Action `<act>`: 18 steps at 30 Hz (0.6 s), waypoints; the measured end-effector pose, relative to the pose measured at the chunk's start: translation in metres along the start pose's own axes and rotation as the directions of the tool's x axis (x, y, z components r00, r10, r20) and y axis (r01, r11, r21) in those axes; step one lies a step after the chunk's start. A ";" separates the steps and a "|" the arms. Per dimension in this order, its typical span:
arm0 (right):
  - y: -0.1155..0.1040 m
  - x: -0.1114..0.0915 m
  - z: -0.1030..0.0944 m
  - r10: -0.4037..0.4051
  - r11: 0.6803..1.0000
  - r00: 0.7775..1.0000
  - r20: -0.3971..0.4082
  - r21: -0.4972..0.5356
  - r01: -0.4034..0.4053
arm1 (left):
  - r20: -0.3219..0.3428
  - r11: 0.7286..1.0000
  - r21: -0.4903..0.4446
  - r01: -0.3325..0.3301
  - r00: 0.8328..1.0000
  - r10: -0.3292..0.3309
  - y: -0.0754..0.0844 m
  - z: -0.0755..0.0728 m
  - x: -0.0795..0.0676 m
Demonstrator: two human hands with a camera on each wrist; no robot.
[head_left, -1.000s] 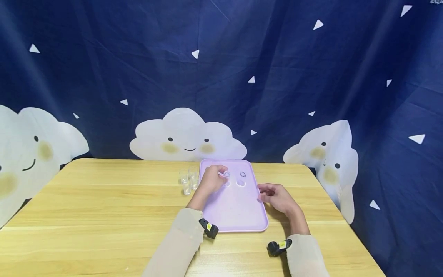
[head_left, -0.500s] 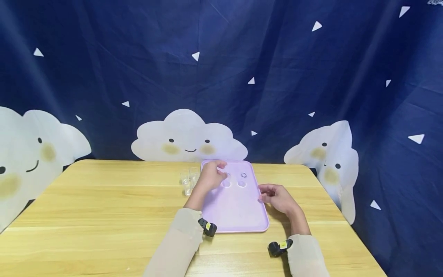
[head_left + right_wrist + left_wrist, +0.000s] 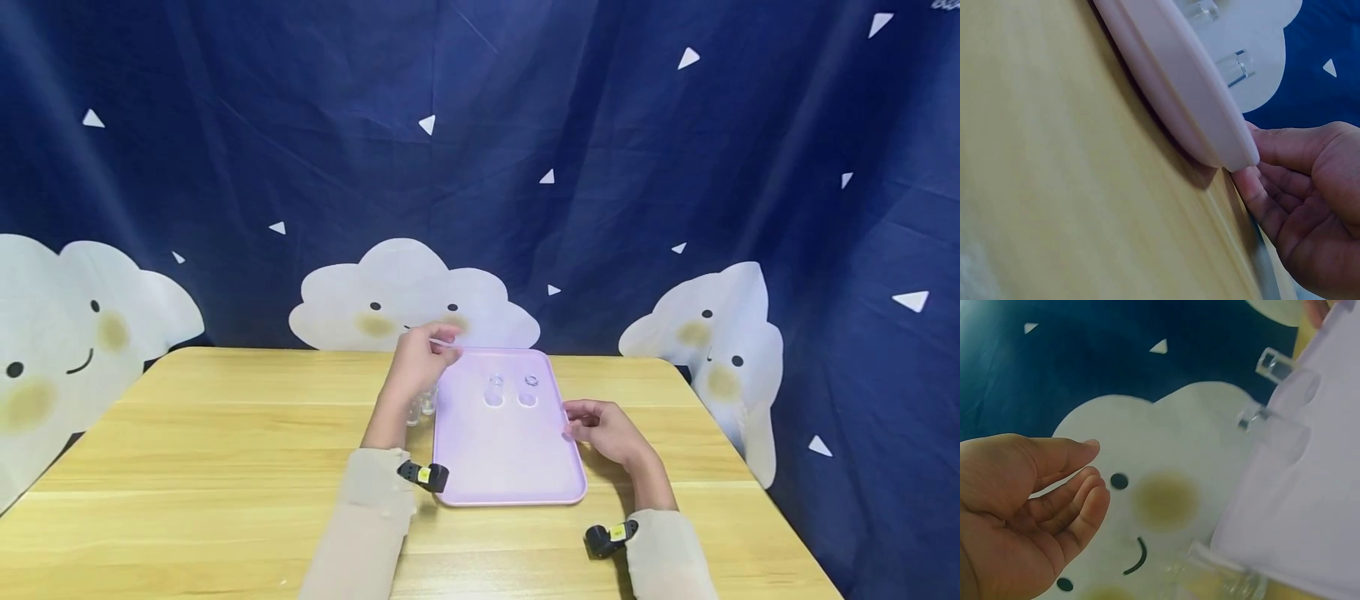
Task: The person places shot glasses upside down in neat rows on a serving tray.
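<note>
My left hand [image 3: 422, 360] hovers near the tray's far left corner, fingers loosely bent and holding nothing; the left wrist view shows a gap between thumb and fingertips. On the lilac tray [image 3: 510, 458] two small clear shot glasses [image 3: 494, 393] [image 3: 528, 393] stand side by side near the far end, seemingly upside down, wide mouths on the tray. Further clear shot glasses [image 3: 427, 403] stand on the table left of the tray, partly hidden behind my left hand. My right hand [image 3: 611, 432] grips the tray's right rim [image 3: 1232, 125], thumb above and fingers below.
The tray lies on a light wooden table [image 3: 225, 433], its far end near the table's back edge. Behind hangs a dark blue curtain [image 3: 480, 150] printed with white clouds [image 3: 405, 275] and triangles. Small black cameras [image 3: 424, 476] sit on both wrists.
My left hand lets go of the left shot glass on the tray and moves leftward to above the table glasses. My right hand stays at the tray's rim.
</note>
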State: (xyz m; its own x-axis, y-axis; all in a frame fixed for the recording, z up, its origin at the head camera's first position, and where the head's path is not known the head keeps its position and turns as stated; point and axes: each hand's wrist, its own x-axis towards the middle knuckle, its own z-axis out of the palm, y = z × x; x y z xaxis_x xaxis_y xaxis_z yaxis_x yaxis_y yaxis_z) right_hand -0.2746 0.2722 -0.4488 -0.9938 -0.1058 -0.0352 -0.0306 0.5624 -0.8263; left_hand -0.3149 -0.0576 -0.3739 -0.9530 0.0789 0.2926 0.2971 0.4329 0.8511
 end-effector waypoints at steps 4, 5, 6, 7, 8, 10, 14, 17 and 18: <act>0.000 0.000 -0.001 0.002 1.000 1.000 0.002 -0.005 -0.002 | -0.034 1.000 -0.010 0.021 0.999 -0.021 -0.005 -0.016 -0.001; 0.000 0.000 -0.001 0.005 1.000 1.000 0.000 -0.004 -0.005 | -0.045 1.000 -0.012 0.028 0.999 -0.028 -0.007 -0.020 -0.001; 0.000 0.000 0.000 0.007 1.000 1.000 0.003 -0.004 -0.007 | -0.054 0.999 -0.011 0.034 0.998 -0.034 -0.009 -0.024 -0.002; 0.000 0.000 -0.001 0.005 1.000 1.000 0.006 -0.007 -0.005 | -0.063 0.999 -0.011 0.043 0.997 -0.043 -0.011 -0.028 -0.002; -0.001 0.000 0.000 0.005 1.000 1.000 0.009 -0.009 -0.005 | -0.067 0.999 -0.009 0.052 0.996 -0.053 -0.013 -0.032 -0.002; -0.001 0.000 0.000 0.016 1.000 1.000 0.008 -0.006 -0.016 | -0.061 0.998 -0.006 0.066 0.996 -0.066 -0.019 -0.039 -0.003; -0.002 0.001 -0.001 0.009 1.000 1.000 0.016 -0.006 -0.009 | -0.023 0.996 0.015 0.083 0.996 -0.083 -0.031 -0.052 -0.005; -0.001 0.001 -0.001 0.005 1.000 1.000 0.019 -0.004 -0.005 | 0.004 0.995 0.039 0.095 0.995 -0.095 -0.041 -0.060 -0.007; -0.001 0.001 -0.001 0.007 1.000 1.000 0.016 -0.005 -0.007 | 0.014 0.994 0.049 0.099 0.995 -0.100 -0.044 -0.062 -0.007</act>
State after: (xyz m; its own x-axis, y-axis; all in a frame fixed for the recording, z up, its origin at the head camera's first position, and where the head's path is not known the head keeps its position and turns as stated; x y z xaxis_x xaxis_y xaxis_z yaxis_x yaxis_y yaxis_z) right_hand -0.2753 0.2731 -0.4475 -0.9920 -0.1154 -0.0503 -0.0243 0.5670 -0.8234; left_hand -0.3179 -0.1334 -0.3863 -0.9786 0.0482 0.2000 0.1982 0.4820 0.8534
